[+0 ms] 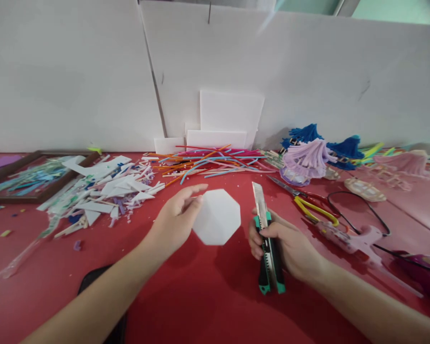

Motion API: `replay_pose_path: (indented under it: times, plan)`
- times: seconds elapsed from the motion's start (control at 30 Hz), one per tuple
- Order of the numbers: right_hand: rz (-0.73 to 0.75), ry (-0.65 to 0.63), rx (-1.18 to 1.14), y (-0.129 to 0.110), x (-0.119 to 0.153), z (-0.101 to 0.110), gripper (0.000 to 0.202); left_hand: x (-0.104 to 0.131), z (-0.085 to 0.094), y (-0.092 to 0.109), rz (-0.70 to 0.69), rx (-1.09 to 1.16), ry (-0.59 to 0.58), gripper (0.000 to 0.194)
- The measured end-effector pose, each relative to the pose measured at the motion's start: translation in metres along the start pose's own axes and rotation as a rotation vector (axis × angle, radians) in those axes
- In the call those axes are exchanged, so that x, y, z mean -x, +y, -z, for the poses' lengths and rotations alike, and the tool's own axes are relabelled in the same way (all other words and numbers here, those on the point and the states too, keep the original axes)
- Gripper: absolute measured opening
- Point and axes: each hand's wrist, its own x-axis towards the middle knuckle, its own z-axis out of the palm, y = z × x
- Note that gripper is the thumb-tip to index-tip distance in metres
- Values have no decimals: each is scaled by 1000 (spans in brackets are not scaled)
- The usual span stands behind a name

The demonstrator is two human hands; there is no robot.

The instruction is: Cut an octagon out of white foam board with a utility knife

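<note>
A white eight-sided board (218,217) is held up by its left edge between the thumb and fingers of my left hand (177,217), over the red table (186,306). My right hand (286,243) is wrapped round a green and black utility knife (268,253), to the right of the board. The knife's blade (260,198) is out and points up and away from me. Board and knife are apart.
White scraps (118,188) and a brown frame (43,191) lie at the left. Colored pipe cleaners (215,160) stretch across the back. Scissors (284,185), yellow-handled pliers (317,211), a pink glue gun (358,239) and small fuzzy models (308,157) are at the right. A black object (120,325) sits near my left forearm.
</note>
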Motion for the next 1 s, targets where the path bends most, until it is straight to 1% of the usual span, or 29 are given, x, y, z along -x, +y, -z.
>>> replay_pose_path:
  times: [0.07, 0.13, 0.17, 0.2, 0.27, 0.3, 0.33, 0.37, 0.4, 0.43, 0.5, 0.53, 0.63, 0.73, 0.87, 1.0]
  plan:
    - [-16, 2, 292, -4, 10, -2, 23, 8, 10, 5, -4, -208, -56, 28]
    - [-28, -5, 607, -8, 19, -4, 15, 23, 16, 5, 12, -421, -82, 26]
    - [-14, -16, 746, -10, 22, -5, 12, 32, 17, 3, 26, -561, -102, 28]
    - [11, -30, 871, -11, 25, -6, 11, 42, 16, 2, 41, -705, -91, 29]
    - [60, -73, 1083, -13, 28, -7, 15, 59, 14, 0, 18, -963, -83, 34]
    - [72, -108, 1175, -13, 29, -8, 18, 65, 12, 0, -60, -1170, -75, 37]
    - [71, -148, 1251, -13, 30, -8, 20, 70, 10, -1, -159, -1323, -73, 39]
    - [64, -179, 1306, -13, 30, -9, 22, 74, 8, -1, -270, -1437, -78, 40]
    - [55, -200, 1345, -14, 30, -9, 24, 76, 6, -1, -375, -1493, -96, 39]
    - [56, -209, 1374, -14, 30, -10, 27, 77, 5, -3, -453, -1484, -126, 36]
    - [94, -218, 1417, -16, 28, -11, 33, 80, 1, -8, -562, -1415, -186, 31]
    - [117, -232, 1425, -17, 27, -12, 38, 81, 0, -11, -598, -1389, -199, 32]
    - [183, -300, 1412, -19, 22, -13, 56, 85, -5, -23, -701, -1336, -206, 41]
    - [242, -313, 1382, -14, 19, -12, 59, 87, -7, -29, -795, -1260, -264, 38]
    - [270, -320, 1307, -5, 21, -9, 61, 88, -6, -31, -868, -1225, -297, 41]
    - [261, -328, 1260, 0, 25, -6, 66, 89, -4, -31, -873, -1201, -295, 43]
